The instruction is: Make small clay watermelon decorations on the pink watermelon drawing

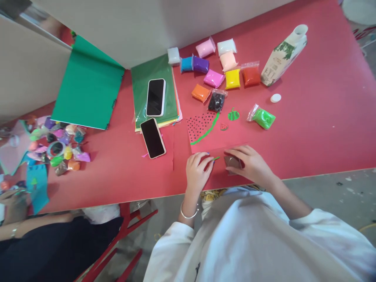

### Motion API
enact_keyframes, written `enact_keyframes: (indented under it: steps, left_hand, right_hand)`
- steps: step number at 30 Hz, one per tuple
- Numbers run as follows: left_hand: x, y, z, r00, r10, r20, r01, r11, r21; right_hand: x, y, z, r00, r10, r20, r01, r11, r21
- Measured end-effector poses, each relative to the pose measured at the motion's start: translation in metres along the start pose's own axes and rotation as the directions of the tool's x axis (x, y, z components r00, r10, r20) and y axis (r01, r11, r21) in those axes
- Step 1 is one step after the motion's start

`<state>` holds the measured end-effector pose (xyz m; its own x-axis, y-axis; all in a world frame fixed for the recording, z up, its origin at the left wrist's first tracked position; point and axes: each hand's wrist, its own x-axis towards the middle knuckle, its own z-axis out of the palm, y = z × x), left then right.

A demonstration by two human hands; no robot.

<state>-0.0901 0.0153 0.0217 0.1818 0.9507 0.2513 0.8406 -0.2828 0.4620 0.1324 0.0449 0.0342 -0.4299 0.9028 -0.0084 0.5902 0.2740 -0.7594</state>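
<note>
In the head camera's view, just below center, the left hand (197,172) pinches a slim green strip (216,158), its long axis running rightward toward a brown packet (234,164). The right hand (253,163), nearer that packet, grips it between thumb and fingers. Right of center, a clear packet (263,118) holds bright green material; a carton (282,58), contents hidden, stands upper right.

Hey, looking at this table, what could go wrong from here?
The carton looks open, with a white cap lying nearby; a knock might spill any contents over the table. The thin green strip at the left hand's fingers could bend or get squashed. The brown packet by the right hand lies near the table's front edge, so it might slip off.
</note>
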Motion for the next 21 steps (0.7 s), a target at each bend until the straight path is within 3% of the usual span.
enact_keyframes:
  steps: [5,10,13,15,18,21]
  left_hand:
    - [-0.013,-0.003,-0.004,1.0,0.001,0.029,-0.003,0.999,0.05]
    - [0.027,0.005,0.004,0.997,0.064,-0.043,-0.06,0.994,0.092]
    - [0.057,0.008,0.025,0.986,0.155,0.059,-0.163,0.972,0.167]
    - [0.063,0.012,0.04,0.976,0.161,0.149,-0.188,0.964,0.19]
    - [0.049,0.024,0.056,0.939,0.215,0.268,-0.27,0.944,0.189]
    - [0.033,0.031,0.059,0.91,0.285,0.301,-0.351,0.916,0.196]
  right_hand:
    - [-0.017,0.015,0.003,0.994,-0.096,0.056,0.098,0.994,-0.038]
    - [-0.029,0.029,-0.015,0.995,-0.09,-0.045,0.081,0.982,-0.173]
    - [-0.036,0.038,-0.025,0.985,-0.062,-0.158,0.023,0.971,-0.24]
    - [-0.041,0.044,-0.03,0.974,-0.039,-0.225,-0.024,0.963,-0.268]
    - [-0.047,0.053,-0.031,0.954,0.004,-0.3,-0.093,0.954,-0.284]
    - [-0.049,0.057,-0.03,0.944,0.011,-0.33,-0.11,0.953,-0.284]
